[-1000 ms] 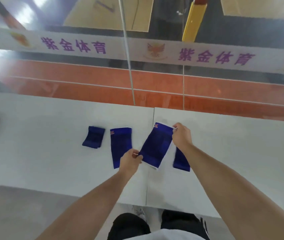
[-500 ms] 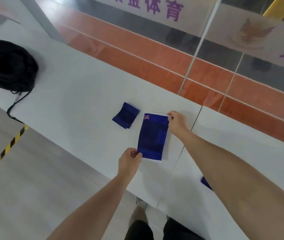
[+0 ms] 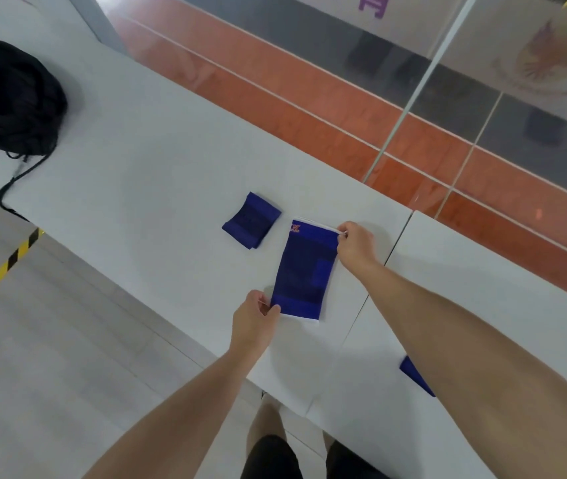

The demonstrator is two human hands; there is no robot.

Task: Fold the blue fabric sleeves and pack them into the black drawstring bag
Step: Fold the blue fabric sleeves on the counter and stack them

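Looking down from the head camera, a person stands at a long white surface made of two panels that meet at a seam. A flat, rectangular blue fabric sleeve with white edging lies stretched out on the surface just left of the seam, its short ends pointing away from and toward the person. The left hand is clenched in a pinch on the sleeve's near left corner. The right hand pinches the far right corner, beside a small orange mark on the far edge. Both bare forearms reach in from the bottom of the view.

Just left of the stretched sleeve, apart from it, a smaller folded blue fabric sleeve rests on the surface. Another blue fabric piece shows partly from under the right forearm, on the right panel near the front edge. A black drawstring bag sits crumpled at the far left end of the surface, well apart from the sleeves, its cord hanging over the front edge. Beyond the surface lies an orange and grey sports floor. Yellow-and-black striped tape crosses the pale floor at left.
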